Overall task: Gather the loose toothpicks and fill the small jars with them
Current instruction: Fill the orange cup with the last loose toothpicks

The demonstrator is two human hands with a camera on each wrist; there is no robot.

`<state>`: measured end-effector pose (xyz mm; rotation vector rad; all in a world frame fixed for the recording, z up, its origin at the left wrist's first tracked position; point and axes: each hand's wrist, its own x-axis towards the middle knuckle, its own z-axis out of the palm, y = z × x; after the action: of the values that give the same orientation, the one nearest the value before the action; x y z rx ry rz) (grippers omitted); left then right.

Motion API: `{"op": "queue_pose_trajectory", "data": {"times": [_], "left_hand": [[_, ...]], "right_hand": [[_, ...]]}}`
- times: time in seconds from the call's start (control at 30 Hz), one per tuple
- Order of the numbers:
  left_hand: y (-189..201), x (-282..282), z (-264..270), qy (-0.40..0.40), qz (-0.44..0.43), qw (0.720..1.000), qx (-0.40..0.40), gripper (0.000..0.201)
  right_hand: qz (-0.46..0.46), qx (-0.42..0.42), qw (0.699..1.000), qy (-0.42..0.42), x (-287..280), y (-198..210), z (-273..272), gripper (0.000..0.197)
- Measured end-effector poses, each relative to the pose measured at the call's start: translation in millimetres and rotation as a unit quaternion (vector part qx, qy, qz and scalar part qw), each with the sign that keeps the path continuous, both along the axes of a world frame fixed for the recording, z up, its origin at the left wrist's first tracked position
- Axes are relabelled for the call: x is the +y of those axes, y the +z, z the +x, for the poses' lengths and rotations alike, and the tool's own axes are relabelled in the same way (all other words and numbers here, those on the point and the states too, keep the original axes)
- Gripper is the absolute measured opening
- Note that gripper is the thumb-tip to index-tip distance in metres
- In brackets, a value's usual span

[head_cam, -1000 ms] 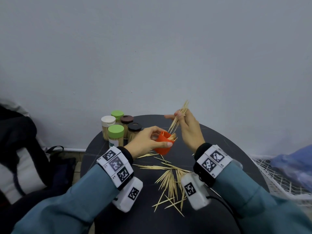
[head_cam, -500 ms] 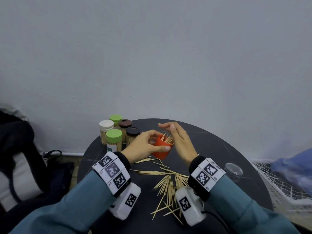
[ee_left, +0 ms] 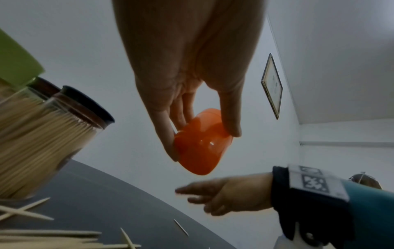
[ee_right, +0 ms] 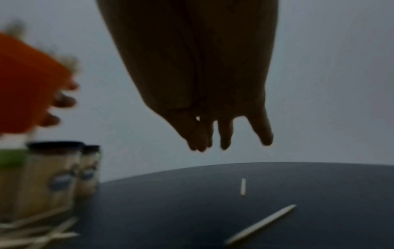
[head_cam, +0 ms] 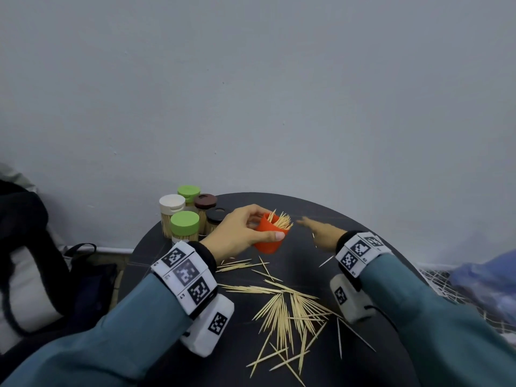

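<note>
My left hand [head_cam: 245, 233] grips a small orange jar [head_cam: 269, 237] above the round black table [head_cam: 363, 247], thumb in front and fingers behind. A bunch of toothpicks [head_cam: 280, 220] sticks out of its mouth. From below, the left wrist view shows the orange jar [ee_left: 200, 144] pinched by the left hand [ee_left: 200, 128]. My right hand [head_cam: 318, 229] is flat and blurred to the right of the jar, holding nothing. In the right wrist view the right hand [ee_right: 226, 139] hangs with straight fingers over the table. Loose toothpicks [head_cam: 290, 311] lie scattered near me.
Several lidded jars [head_cam: 184, 226] full of toothpicks stand at the table's back left, close to my left hand. Two stray toothpicks [ee_right: 261, 224] lie under my right hand. A white wire rack [head_cam: 435, 277] with blue fabric is at the right, a dark bag [head_cam: 28, 247] at the left.
My right hand let its bunch of toothpicks drop into the orange jar, then pulled away to the right and opened flat. The left hand kept holding the jar.
</note>
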<state>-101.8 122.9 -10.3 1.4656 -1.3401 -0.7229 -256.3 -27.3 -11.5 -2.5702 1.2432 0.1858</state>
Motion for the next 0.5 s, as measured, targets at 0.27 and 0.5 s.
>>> {"op": "queue_pose_trajectory", "data": {"times": [0.27, 0.5], "left_hand": [[5.4, -7.0, 10.2, 0.003, -0.013, 1.000, -0.003, 0.048], [11.2, -6.2, 8.5, 0.009, -0.028, 1.000, -0.003, 0.050]], "right_hand": [[-0.046, 0.158, 0.986, -0.035, -26.5, -24.9, -1.7, 0.048], [-0.085, 0.124, 0.989, -0.008, -19.5, -15.4, -9.5, 0.036]]}}
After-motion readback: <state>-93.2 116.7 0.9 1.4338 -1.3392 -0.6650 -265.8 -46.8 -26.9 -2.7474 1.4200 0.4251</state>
